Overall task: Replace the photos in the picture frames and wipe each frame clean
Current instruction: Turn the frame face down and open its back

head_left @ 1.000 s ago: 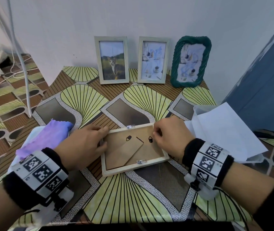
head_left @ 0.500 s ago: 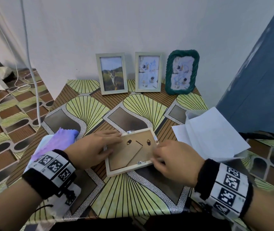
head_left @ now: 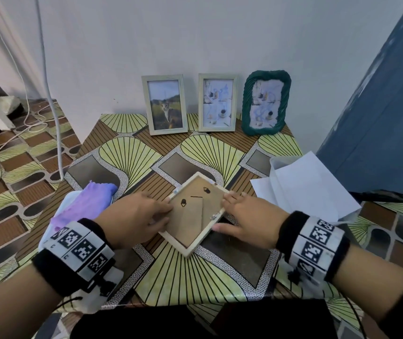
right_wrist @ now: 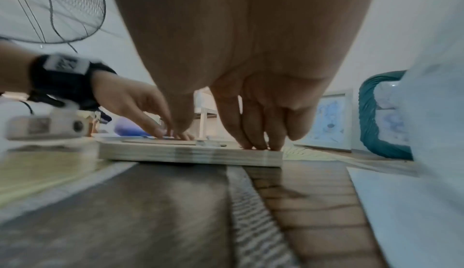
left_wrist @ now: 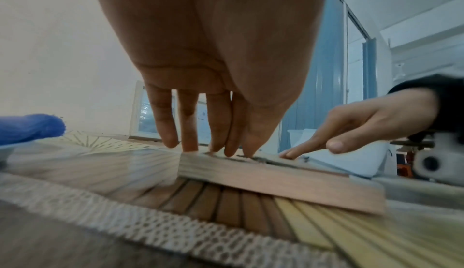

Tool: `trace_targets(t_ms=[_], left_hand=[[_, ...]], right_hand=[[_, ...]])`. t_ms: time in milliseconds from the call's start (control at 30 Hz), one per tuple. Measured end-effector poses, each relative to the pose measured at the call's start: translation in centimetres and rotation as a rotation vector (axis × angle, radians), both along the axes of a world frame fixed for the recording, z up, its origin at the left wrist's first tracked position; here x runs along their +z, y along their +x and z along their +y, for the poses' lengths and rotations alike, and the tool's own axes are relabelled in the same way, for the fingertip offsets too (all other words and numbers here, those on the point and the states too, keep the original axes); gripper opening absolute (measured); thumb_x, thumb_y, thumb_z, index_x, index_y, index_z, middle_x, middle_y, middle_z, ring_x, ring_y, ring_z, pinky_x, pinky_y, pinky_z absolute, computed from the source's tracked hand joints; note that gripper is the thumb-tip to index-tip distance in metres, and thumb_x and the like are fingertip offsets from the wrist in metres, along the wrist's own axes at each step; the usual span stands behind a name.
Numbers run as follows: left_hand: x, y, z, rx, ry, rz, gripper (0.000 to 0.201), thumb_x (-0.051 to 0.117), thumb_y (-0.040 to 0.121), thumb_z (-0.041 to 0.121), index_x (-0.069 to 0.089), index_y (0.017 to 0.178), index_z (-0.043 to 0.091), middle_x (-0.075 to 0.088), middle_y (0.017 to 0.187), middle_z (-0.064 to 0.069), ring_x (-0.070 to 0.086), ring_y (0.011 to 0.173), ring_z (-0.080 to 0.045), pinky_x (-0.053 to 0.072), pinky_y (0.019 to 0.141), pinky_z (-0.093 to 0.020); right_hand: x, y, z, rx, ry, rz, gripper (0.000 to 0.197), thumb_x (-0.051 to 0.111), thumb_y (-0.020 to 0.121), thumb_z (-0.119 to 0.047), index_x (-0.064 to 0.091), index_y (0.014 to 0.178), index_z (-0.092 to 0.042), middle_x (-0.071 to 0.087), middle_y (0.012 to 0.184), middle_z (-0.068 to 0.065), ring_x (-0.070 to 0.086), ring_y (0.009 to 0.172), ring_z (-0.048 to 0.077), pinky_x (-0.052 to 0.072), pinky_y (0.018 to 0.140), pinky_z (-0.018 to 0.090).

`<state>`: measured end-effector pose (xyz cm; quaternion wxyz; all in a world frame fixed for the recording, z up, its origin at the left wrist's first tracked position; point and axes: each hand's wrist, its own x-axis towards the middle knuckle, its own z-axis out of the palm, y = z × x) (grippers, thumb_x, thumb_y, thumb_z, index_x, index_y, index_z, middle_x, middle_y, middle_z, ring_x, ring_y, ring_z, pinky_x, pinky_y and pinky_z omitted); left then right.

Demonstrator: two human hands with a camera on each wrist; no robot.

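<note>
At the far left of the desk [head_left: 127,152] we see a purple cloth [head_left: 86,204] lying on a pale folded piece, near the desk's left edge. Just to its right our left hand [head_left: 134,217] lies with fingers straight and slightly spread, the fingertips [left_wrist: 191,147] pressing down on the left edge and brown backing of the wooden frame [head_left: 196,214]. That frame lies face down and flat on the desk in front of us, turned so that one corner points toward us, its backboard with the folded stand and small metal tabs showing. Our right hand [head_left: 244,217] is on the frame's right side, fingers straight and close together, their tips [right_wrist: 253,143] resting on the frame's rim while the thumb lies low beside the edge; neither hand is curled round anything. Beyond the hands, at the back of the desk against the wall, three frames stand upright in a row: a pale cat frame [head_left: 165,105], then a pale second frame [head_left: 217,102] just beside it, then a green woven frame [head_left: 266,102]. At the right edge of the desk lie white paper sheets [head_left: 310,182], apart from the right hand.
</note>
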<state>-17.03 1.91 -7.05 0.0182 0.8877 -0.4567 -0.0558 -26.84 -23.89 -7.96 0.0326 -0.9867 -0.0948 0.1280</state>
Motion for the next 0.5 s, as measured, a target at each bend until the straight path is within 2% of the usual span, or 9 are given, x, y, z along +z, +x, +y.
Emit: trace_targets(t_ms=[67, 100, 167, 233, 400, 500], left_hand=[[0.7, -0.5, 0.0, -0.003, 0.013, -0.003, 0.030, 0.044, 0.097, 0.038, 0.068, 0.106, 0.021, 0.070, 0.085, 0.005, 0.060, 0.081, -0.015, 0.047, 0.078, -0.031], [1.0, -0.7, 0.0, 0.000, 0.014, 0.006, 0.029, 0.046, 0.096, 0.037, 0.069, 0.101, 0.020, 0.070, 0.082, 0.003, 0.061, 0.077, -0.016, 0.048, 0.077, -0.034], [1.4, -1.3, -0.1, 0.000, 0.020, 0.026, 0.027, 0.048, 0.094, 0.036, 0.069, 0.096, 0.019, 0.069, 0.077, 0.002, 0.061, 0.072, -0.017, 0.048, 0.075, -0.035], [1.6, -1.9, -0.2, -0.008, 0.036, 0.041, 0.025, 0.049, 0.092, 0.035, 0.068, 0.093, 0.019, 0.068, 0.076, 0.001, 0.059, 0.070, -0.017, 0.048, 0.074, -0.035], [1.8, -2.4, -0.5, -0.016, 0.071, 0.028, 0.024, 0.049, 0.090, 0.034, 0.068, 0.094, 0.020, 0.068, 0.080, 0.001, 0.059, 0.072, -0.018, 0.048, 0.075, -0.035], [1.9, -2.2, -0.3, 0.012, -0.006, 0.075, 0.023, 0.055, 0.090, 0.032, 0.073, 0.103, 0.026, 0.073, 0.090, 0.005, 0.065, 0.083, -0.017, 0.049, 0.079, -0.034]], right_hand=[[-0.1, 1.4, -0.3, 0.030, -0.015, 0.030, 0.081, 0.027, 0.090, -0.072, 0.041, 0.141, -0.012, 0.034, 0.153, 0.009, 0.034, 0.138, 0.025, 0.031, 0.115, 0.042], [-0.2, 1.9, -0.4, 0.039, -0.018, 0.050, 0.084, 0.025, 0.090, -0.073, 0.038, 0.144, -0.010, 0.029, 0.157, 0.011, 0.028, 0.143, 0.026, 0.026, 0.118, 0.044], [-0.4, 2.9, -0.4, 0.055, -0.025, 0.080, 0.088, 0.021, 0.091, -0.072, 0.029, 0.150, -0.007, 0.017, 0.161, 0.013, 0.015, 0.149, 0.023, 0.013, 0.122, 0.043], [-0.6, 3.6, -0.1, 0.060, -0.025, 0.098, 0.087, 0.020, 0.093, -0.069, 0.020, 0.152, -0.006, 0.009, 0.162, 0.013, 0.007, 0.150, 0.021, 0.008, 0.120, 0.043], [-0.5, 4.6, -0.1, 0.061, 0.012, 0.106, 0.078, 0.021, 0.098, -0.061, 0.012, 0.155, -0.008, 0.003, 0.164, 0.008, 0.001, 0.151, 0.016, 0.009, 0.120, 0.043], [-0.4, 4.1, -0.3, 0.052, 0.050, 0.107, 0.080, 0.025, 0.098, -0.061, 0.009, 0.155, -0.008, 0.002, 0.164, 0.007, 0.000, 0.150, 0.015, 0.007, 0.121, 0.041]])
